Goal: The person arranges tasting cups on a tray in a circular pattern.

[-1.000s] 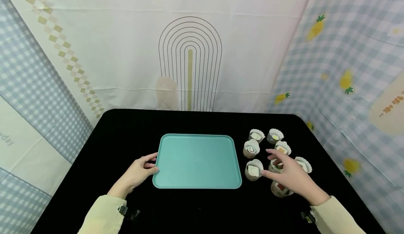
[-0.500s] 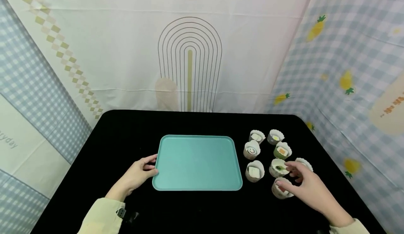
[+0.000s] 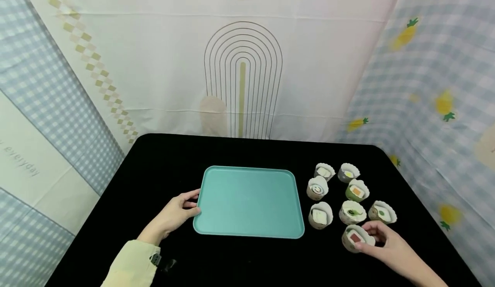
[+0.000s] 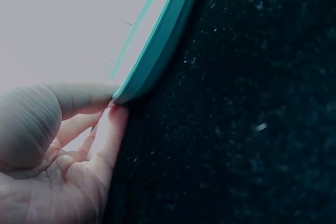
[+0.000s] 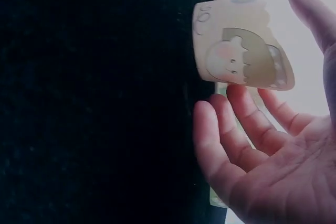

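A turquoise rectangular tray [image 3: 249, 203] lies flat on the black table. My left hand [image 3: 170, 215] is at its left edge; the thumb and fingertips touch the rim, and in the left wrist view they meet the edge beside the tray's corner. At the right, my right hand [image 3: 392, 247] reaches around the nearest paper baking cup [image 3: 349, 240], which holds a white filling topped by a dark red square. The right wrist view shows this printed cup [image 5: 223, 51] between thumb and fingers: the thumb stands away, while a fingertip meets or nearly meets the wall.
Several similar cups stand close by: one with a green-leaf topping [image 3: 352, 213], one with a green dot [image 3: 383, 213], a plain white one [image 3: 320, 217] and a green-walled one [image 3: 357, 191]. A patterned curtain [image 3: 174, 63] hangs behind the table [image 3: 174, 158].
My right hand has moved down and right, from above the middle cups to the nearest one. The left hand keeps its place at the tray. The head view has shifted slightly.
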`<state>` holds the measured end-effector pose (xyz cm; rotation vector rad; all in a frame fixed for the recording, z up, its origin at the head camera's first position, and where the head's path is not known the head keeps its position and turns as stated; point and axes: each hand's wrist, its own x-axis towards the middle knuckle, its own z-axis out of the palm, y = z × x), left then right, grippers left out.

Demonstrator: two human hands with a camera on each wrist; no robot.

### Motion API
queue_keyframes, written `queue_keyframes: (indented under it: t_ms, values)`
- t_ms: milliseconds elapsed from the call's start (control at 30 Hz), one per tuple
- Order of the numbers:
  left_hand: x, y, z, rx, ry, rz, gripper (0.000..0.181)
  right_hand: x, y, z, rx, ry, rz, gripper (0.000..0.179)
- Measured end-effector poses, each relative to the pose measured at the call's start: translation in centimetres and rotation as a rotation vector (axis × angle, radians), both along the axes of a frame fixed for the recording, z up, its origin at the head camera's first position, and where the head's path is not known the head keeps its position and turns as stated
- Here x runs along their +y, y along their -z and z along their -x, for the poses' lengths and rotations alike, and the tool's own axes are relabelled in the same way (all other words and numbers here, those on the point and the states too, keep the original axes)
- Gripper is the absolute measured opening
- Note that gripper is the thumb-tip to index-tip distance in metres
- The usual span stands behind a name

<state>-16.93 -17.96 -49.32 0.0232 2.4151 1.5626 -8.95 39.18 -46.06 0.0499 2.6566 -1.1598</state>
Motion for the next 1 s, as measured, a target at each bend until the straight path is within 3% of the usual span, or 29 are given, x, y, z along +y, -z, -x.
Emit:
queue_keyframes:
  t_ms: [233,400,600,833,1000]
  values:
    - [0.3,0.0,0.1,-0.011,0.005,0.007,0.061,-0.1,0.6,-0.5,-0.055,-0.087,0.051,0.057]
    - [0.2,0.0,0.1,-0.001,0.003,0.025,0.061,-0.7,1.1,-0.5,0.007,-0.14,0.028,0.059]
    - [0.1,-0.1,0.1,-0.01,0.022,0.024,0.062,-1.3,1.4,-0.6,0.114,-0.094,-0.052,0.057]
    - [-0.3,-0.1,0.3,-0.022,0.018,0.027,0.063,-1.9,1.5,-0.2,0.031,-0.012,-0.038,0.057]
    - [-0.2,0.0,0.4,-0.017,0.026,0.033,0.063,-1.8,0.8,-0.1,0.032,-0.024,-0.035,0.055]
